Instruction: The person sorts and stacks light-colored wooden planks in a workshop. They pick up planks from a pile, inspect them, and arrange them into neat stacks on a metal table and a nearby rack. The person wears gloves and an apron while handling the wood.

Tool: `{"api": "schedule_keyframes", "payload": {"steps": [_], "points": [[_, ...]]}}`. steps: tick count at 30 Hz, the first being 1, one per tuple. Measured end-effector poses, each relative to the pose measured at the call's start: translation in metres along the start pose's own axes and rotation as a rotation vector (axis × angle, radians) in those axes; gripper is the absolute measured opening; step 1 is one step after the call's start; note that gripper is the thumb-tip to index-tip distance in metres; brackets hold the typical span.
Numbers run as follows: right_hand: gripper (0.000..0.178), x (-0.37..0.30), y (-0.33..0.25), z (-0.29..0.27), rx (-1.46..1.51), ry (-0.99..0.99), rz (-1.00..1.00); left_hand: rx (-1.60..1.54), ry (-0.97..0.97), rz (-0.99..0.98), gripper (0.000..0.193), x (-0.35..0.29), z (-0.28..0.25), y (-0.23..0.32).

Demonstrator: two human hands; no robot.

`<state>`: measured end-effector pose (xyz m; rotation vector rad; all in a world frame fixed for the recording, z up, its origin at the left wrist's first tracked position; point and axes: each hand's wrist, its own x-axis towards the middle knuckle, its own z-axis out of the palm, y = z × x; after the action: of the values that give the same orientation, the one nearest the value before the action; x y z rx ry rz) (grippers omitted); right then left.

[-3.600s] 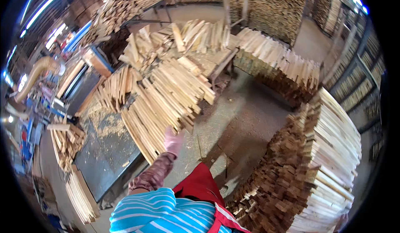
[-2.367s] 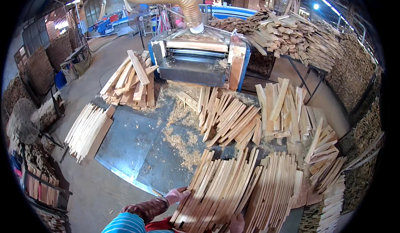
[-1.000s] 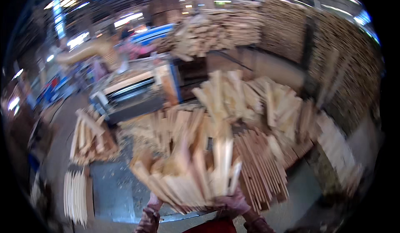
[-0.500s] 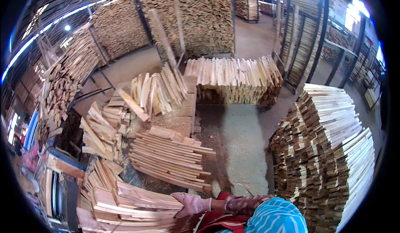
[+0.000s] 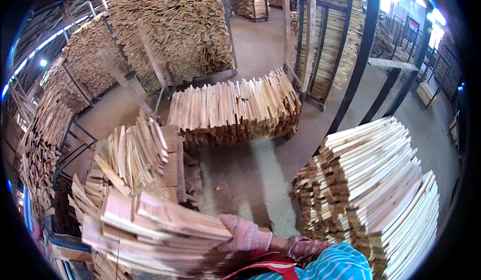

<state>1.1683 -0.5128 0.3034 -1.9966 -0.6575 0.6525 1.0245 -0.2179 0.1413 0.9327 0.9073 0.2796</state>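
A thick bundle of light wooden boards (image 5: 165, 232) stretches across the lower left, its boards blurred by motion. At the bundle's right end my right hand (image 5: 245, 234), in a pale pinkish knit glove, is closed round the board ends. My right arm comes in from the lower right with a patterned cuff and a blue striped sleeve. No part of my left hand shows. Just beyond the bundle, a loose pile of boards (image 5: 133, 150) lies on the wooden table (image 5: 170, 170).
A neat stack of boards (image 5: 235, 102) stands ahead. To the right rises a large stack of stepped boards (image 5: 371, 180). Tall racks of timber (image 5: 170, 34) fill the back, with dark metal posts (image 5: 358, 59) at the right. The machine (image 5: 70, 252) sits at the lower left.
My view has turned to the right, so the surroundings have shifted left. The bundle in my right hand has risen and now covers the row of boards on the table.
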Motion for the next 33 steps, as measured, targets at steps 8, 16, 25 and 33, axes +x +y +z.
{"api": "schedule_keyframes", "payload": {"steps": [8,16,25,33], "points": [[0.081,0.075,0.071,-0.166,0.216,0.323,0.100,0.077,-0.213,0.106,0.066,0.096,0.160,0.032],[0.082,0.226,0.200,-0.281,0.661,0.556,0.151,0.064,-0.559,0.140,0.067,0.266,0.396,0.061],[0.082,0.425,0.383,-0.490,0.508,0.360,0.428,0.236,-0.676,-0.325,0.081,0.526,0.678,0.001],[0.060,0.517,0.493,-0.526,-0.164,0.458,0.695,1.403,-0.617,-0.411,0.091,0.658,0.826,-0.108]]}}
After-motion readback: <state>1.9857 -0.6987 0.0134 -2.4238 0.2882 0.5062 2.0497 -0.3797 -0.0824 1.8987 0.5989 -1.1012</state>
